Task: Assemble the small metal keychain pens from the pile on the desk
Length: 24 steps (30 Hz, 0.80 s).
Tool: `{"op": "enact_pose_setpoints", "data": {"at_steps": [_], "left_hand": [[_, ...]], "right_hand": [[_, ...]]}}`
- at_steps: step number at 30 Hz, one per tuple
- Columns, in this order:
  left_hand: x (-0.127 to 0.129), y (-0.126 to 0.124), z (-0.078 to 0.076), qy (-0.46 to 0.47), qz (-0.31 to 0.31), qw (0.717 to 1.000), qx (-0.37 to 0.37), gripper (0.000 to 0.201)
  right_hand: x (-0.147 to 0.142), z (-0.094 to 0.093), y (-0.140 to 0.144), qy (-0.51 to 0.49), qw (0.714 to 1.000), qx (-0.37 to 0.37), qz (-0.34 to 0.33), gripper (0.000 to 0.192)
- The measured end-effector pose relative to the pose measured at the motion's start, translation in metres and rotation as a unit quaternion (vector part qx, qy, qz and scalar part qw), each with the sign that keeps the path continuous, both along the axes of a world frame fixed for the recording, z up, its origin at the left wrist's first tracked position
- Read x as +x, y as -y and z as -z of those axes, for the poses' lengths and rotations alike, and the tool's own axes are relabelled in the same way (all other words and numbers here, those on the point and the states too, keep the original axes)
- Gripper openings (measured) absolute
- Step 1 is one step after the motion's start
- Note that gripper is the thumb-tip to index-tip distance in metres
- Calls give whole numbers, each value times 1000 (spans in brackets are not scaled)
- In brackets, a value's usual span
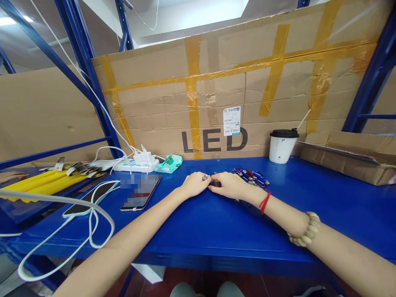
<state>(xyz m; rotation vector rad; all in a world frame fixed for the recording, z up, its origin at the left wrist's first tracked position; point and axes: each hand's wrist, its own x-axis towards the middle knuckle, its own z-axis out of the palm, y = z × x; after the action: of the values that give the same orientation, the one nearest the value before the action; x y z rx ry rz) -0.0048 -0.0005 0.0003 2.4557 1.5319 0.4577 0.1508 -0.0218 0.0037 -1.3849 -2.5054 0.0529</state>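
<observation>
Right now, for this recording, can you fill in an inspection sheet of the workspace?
Surface: blue shelf top, bare in front of the arms.
Job's things: a small part, too small to identify, pinched between the left hand and right hand; small colourful pen-like items lie just behind the right hand.
Clutter: lidded paper cup, tissue pack, phone, second phone, yellow tubes.
Fingers: both hands' fingertips meet at the part; knuckles curled.
Cables: white power strip with chargers; white cable loops over the front edge.
Surroundings: taped cardboard panel marked LED, blue rack posts, flat cardboard box.
</observation>
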Motion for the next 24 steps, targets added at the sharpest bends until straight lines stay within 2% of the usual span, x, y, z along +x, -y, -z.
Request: {"op": "enact_pose_setpoints", "data": {"at_steps": [24], "left_hand": [[-1, -1, 0, -15, 13, 1000, 8, 35]], "right_hand": [[0, -3, 2, 13, 1000, -18, 1, 26]]}}
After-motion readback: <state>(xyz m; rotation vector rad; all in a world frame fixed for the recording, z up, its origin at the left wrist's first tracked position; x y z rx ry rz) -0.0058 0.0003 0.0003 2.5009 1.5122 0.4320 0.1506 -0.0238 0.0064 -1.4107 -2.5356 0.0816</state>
